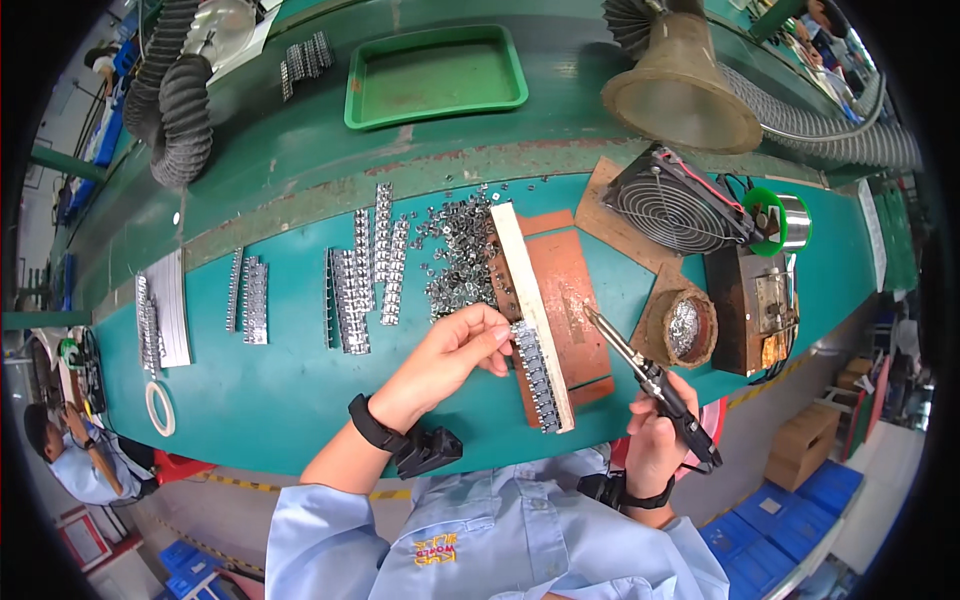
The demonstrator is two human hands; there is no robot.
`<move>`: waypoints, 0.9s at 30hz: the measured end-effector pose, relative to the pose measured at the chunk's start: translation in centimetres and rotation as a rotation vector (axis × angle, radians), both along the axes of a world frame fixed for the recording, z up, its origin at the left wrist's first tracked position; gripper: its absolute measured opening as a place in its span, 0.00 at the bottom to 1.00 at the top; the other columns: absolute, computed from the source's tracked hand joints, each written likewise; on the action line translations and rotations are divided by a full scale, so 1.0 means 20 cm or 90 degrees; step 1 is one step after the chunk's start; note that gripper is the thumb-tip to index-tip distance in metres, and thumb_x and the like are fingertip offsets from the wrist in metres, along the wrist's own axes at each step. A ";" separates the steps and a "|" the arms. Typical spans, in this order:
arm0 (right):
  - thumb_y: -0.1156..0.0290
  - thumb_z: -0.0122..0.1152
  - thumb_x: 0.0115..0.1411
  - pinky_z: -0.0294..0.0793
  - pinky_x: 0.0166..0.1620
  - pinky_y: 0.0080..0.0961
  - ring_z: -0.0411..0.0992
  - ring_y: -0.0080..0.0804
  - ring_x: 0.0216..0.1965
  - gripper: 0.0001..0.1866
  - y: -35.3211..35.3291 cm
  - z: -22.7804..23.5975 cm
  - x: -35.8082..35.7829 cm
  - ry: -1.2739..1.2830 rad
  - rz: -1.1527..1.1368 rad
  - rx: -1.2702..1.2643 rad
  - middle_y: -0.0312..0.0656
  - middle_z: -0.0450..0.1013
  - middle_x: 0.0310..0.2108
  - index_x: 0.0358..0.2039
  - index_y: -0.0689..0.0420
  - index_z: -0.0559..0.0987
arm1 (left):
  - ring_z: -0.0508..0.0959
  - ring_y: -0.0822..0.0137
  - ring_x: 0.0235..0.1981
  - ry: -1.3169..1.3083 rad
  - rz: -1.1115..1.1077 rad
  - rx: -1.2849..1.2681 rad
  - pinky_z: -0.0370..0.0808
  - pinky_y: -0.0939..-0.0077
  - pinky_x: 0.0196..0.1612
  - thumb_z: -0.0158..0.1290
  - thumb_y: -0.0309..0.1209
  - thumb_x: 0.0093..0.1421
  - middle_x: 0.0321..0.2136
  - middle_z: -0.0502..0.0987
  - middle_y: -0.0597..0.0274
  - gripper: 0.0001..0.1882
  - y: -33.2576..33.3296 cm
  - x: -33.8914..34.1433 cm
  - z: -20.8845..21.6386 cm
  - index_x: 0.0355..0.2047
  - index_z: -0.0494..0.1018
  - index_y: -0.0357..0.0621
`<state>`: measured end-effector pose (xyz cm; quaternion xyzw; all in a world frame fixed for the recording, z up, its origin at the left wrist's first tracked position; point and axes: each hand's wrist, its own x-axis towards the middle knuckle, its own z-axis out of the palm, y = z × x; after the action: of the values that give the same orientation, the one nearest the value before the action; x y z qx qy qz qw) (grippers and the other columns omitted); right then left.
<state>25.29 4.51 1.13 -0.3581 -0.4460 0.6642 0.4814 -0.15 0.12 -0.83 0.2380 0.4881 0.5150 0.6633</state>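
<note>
My right hand (660,430) grips a soldering iron (655,385) by its black handle. The iron's tip points up and left, over a reddish-brown board (565,300). My left hand (465,345) is closed in a pinch at the far end of a strip of small dark circuit parts (538,385). Whatever lies between its thumb and fingers is hidden. The strip runs along the left side of a pale wooden bar (530,310), which lies on the board. Just beyond my left hand spreads a heap of small metal parts (465,245).
Finished-looking strips (350,290) lie left on the green mat. A tape roll (160,408) sits farther left. At right are a fan (675,205), a solder wire spool (795,222), a round pot (685,330) and a metal box (755,310). Behind stand a green tray (435,75) and a funnel-shaped hood (680,95).
</note>
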 end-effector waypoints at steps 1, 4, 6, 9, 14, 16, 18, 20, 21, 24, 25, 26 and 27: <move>0.68 0.64 0.50 0.72 0.32 0.21 0.73 0.32 0.33 0.27 0.00 0.00 0.00 -0.036 -0.018 0.015 0.47 0.72 0.33 0.47 0.66 0.65 | 0.73 0.75 0.28 -0.006 0.004 -0.001 0.70 0.82 0.35 0.45 0.33 0.63 0.28 0.71 0.67 0.08 0.00 0.00 0.00 0.33 0.67 0.40; 0.64 0.66 0.49 0.71 0.33 0.23 0.72 0.32 0.32 0.29 0.01 0.01 0.01 -0.110 -0.052 0.043 0.47 0.73 0.32 0.46 0.66 0.67 | 0.73 0.76 0.28 0.002 -0.007 0.015 0.70 0.82 0.35 0.45 0.33 0.63 0.28 0.71 0.67 0.08 0.00 0.00 0.00 0.32 0.66 0.41; 0.66 0.67 0.47 0.68 0.34 0.27 0.71 0.32 0.29 0.27 0.07 0.02 0.03 -0.259 0.049 0.318 0.46 0.73 0.32 0.44 0.66 0.70 | 0.73 0.76 0.28 0.002 -0.006 0.012 0.70 0.82 0.35 0.45 0.32 0.63 0.28 0.71 0.67 0.08 0.00 0.00 0.00 0.32 0.66 0.41; 0.67 0.68 0.44 0.66 0.35 0.29 0.70 0.33 0.26 0.25 0.09 0.04 0.02 -0.326 0.129 0.456 0.45 0.73 0.31 0.41 0.66 0.72 | 0.73 0.76 0.28 0.006 -0.009 0.010 0.70 0.82 0.35 0.45 0.32 0.63 0.27 0.70 0.67 0.08 0.00 0.00 0.00 0.32 0.66 0.41; 0.70 0.69 0.41 0.63 0.34 0.30 0.68 0.34 0.25 0.24 0.10 0.05 -0.02 -0.308 0.198 0.460 0.45 0.74 0.29 0.39 0.66 0.73 | 0.72 0.76 0.27 0.003 -0.004 0.016 0.70 0.82 0.33 0.45 0.30 0.63 0.27 0.71 0.66 0.07 0.00 0.00 -0.01 0.33 0.67 0.38; 0.70 0.69 0.41 0.63 0.34 0.29 0.68 0.34 0.25 0.24 0.11 0.05 -0.02 -0.306 0.209 0.461 0.45 0.74 0.29 0.39 0.66 0.73 | 0.72 0.76 0.27 0.005 -0.005 0.012 0.70 0.82 0.33 0.45 0.30 0.63 0.27 0.71 0.66 0.07 0.00 0.00 -0.01 0.33 0.67 0.38; 0.70 0.68 0.41 0.63 0.34 0.29 0.69 0.34 0.25 0.24 0.11 0.05 -0.03 -0.303 0.207 0.456 0.45 0.74 0.28 0.38 0.66 0.73 | 0.72 0.76 0.27 0.002 -0.005 0.013 0.70 0.82 0.33 0.45 0.30 0.63 0.27 0.71 0.66 0.07 0.00 0.00 -0.01 0.33 0.67 0.38; 0.70 0.68 0.41 0.63 0.34 0.29 0.69 0.34 0.25 0.23 0.11 0.05 -0.03 -0.301 0.207 0.453 0.45 0.74 0.28 0.38 0.66 0.73 | 0.72 0.76 0.27 -0.001 -0.004 0.017 0.70 0.82 0.33 0.45 0.30 0.63 0.27 0.71 0.66 0.07 0.00 0.00 -0.01 0.33 0.67 0.38; 0.70 0.68 0.41 0.63 0.34 0.29 0.69 0.34 0.25 0.23 0.11 0.05 -0.03 -0.301 0.202 0.454 0.45 0.74 0.28 0.38 0.66 0.73 | 0.72 0.76 0.27 -0.001 -0.005 0.016 0.70 0.82 0.33 0.45 0.30 0.63 0.27 0.71 0.66 0.07 0.00 0.00 -0.01 0.33 0.67 0.38; 0.70 0.68 0.41 0.63 0.34 0.29 0.69 0.34 0.24 0.23 0.11 0.05 -0.03 -0.301 0.192 0.455 0.46 0.74 0.28 0.38 0.66 0.73 | 0.72 0.76 0.27 0.004 -0.007 0.019 0.70 0.83 0.33 0.45 0.30 0.63 0.27 0.70 0.66 0.07 0.00 0.00 -0.01 0.33 0.67 0.38; 0.70 0.68 0.41 0.63 0.34 0.29 0.69 0.34 0.24 0.23 0.11 0.04 -0.03 -0.299 0.191 0.452 0.46 0.74 0.28 0.38 0.66 0.73 | 0.72 0.76 0.27 0.004 -0.008 0.018 0.70 0.83 0.33 0.45 0.30 0.63 0.27 0.70 0.66 0.07 0.00 0.00 -0.01 0.33 0.67 0.38; 0.70 0.68 0.41 0.63 0.34 0.29 0.69 0.34 0.24 0.23 0.11 0.04 -0.03 -0.296 0.189 0.450 0.46 0.74 0.28 0.38 0.66 0.73 | 0.72 0.76 0.27 0.007 -0.012 0.016 0.69 0.83 0.33 0.45 0.31 0.63 0.27 0.70 0.66 0.07 0.00 0.00 -0.01 0.33 0.66 0.38; 0.70 0.68 0.41 0.63 0.34 0.29 0.69 0.34 0.24 0.23 0.11 0.04 -0.03 -0.294 0.188 0.448 0.46 0.74 0.28 0.38 0.67 0.73 | 0.72 0.76 0.27 0.010 -0.015 0.013 0.69 0.83 0.33 0.45 0.31 0.63 0.27 0.70 0.66 0.07 0.00 -0.01 -0.01 0.33 0.66 0.38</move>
<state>24.73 6.70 1.89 -0.2439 -0.7870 0.4362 0.3619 -0.28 0.15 -1.02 0.2548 0.4854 0.5100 0.6629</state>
